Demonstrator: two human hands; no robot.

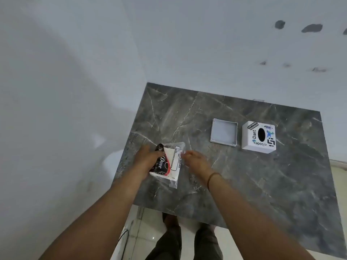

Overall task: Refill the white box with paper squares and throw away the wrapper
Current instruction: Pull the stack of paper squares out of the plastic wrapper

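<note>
While left hand (145, 158) grips wrapper (168, 162), right hand (195, 162) loosely curled beside it, grey marble table (244, 175), white walls.

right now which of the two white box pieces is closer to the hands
The shallow open tray, the plain one with an empty grey inside. It lies left of the stickered cube with the oval hole, so nearer the right hand.
</note>
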